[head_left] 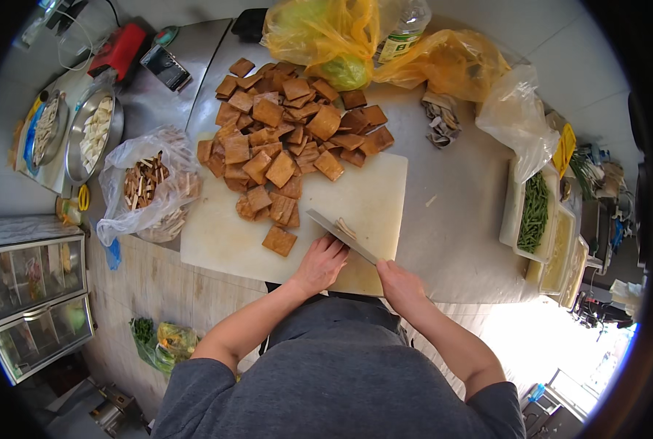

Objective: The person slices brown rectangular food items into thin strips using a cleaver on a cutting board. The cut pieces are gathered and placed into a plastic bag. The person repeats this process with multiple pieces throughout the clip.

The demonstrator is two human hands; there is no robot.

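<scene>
My right hand (400, 282) grips the handle of a cleaver (343, 235), whose blade lies slantwise over a white cutting board (373, 192). Curled fingers of my left hand (322, 264) rest against the near side of the blade. Whatever may be under those fingers is hidden. A few thin pale strips (345, 226) lie against the blade's far side. Beyond the hands, a large heap of brown squares (282, 129), which look like dried tofu, covers the board's far left and spills onto the steel table. One single square (279, 241) sits apart, left of my left hand.
A clear plastic bag (148, 181) of cut brown strips stands left of the board. Further left is a metal bowl (93, 137) of white pieces. Yellow bags (326, 38), a plastic bottle (403, 35) and a crumpled cloth (440, 118) line the back. Green beans (535, 214) fill a right-hand container.
</scene>
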